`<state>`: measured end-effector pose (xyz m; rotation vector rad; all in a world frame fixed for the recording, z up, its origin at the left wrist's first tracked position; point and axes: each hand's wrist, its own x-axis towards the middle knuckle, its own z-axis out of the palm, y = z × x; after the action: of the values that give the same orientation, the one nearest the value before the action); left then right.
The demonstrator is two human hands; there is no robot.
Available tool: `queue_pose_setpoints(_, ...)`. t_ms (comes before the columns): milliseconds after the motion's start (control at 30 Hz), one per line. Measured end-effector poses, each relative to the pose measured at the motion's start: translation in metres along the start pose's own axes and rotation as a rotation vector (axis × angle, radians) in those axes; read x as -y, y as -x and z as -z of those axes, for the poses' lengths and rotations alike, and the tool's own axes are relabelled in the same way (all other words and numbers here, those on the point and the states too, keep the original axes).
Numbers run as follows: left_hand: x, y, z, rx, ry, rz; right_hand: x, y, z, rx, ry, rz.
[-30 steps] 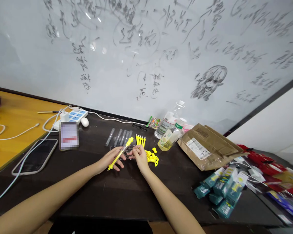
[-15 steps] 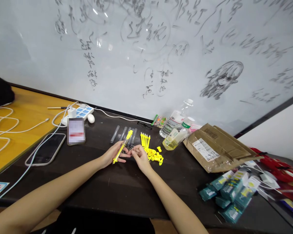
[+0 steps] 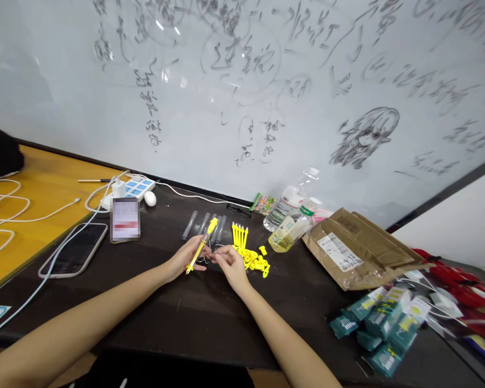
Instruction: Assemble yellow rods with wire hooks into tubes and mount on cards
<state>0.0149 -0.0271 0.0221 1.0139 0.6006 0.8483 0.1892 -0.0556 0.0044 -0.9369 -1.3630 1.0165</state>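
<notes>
My left hand (image 3: 186,255) is closed around a slim clear tube with yellow ends (image 3: 200,249), held at a slant with its top leaning right. The fingertips of my right hand (image 3: 231,264) are pinched together close to the left fingers. A thin metal ring or wire (image 3: 208,254) shows between the hands, too small to make out well. Behind them several clear tubes (image 3: 189,225) lie on the dark table. Several yellow rods with metallic tips (image 3: 239,235) lie in a row beyond my right hand, with a pile of small yellow parts (image 3: 255,260) beside it.
Two plastic bottles (image 3: 290,230) and a brown parcel (image 3: 358,250) are at the right, with several green boxes (image 3: 388,318) nearer. Eyeglasses (image 3: 238,209) lie at the back. A phone (image 3: 75,250), power strip (image 3: 135,188) and white cables occupy the left.
My left fingers have curled in, where they were more spread before. My right hand has turned slightly, still pinching beside them. The slanted tube stays in my left hand.
</notes>
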Motion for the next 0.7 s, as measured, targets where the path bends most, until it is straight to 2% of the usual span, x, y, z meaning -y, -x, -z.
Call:
queue_pose_setpoints(167, -0.002, 0.001, 0.0, -0.023, 0.031, -0.031, 0.0, -0.001, -0.001, -0.016, 0.011, -0.004)
queue_pose_setpoints(300, -0.005, 0.001, -0.002, -0.046, 0.015, -0.052, -0.002, -0.001, 0.002, -0.02, 0.125, 0.027)
queue_pose_setpoints(433, -0.005, 0.0, -0.001, -0.049, 0.032, -0.061, 0.001, 0.001, 0.004, -0.017, 0.405, 0.127)
queue_pose_setpoints(567, -0.008, 0.001, -0.002, -0.096, 0.043, -0.077, 0.004, 0.001, 0.009, -0.003, 0.697, 0.264)
queue_pose_setpoints(700, -0.01, 0.001, -0.002, -0.147, 0.03, -0.098, 0.002, -0.001, 0.017, 0.021, 0.943, 0.337)
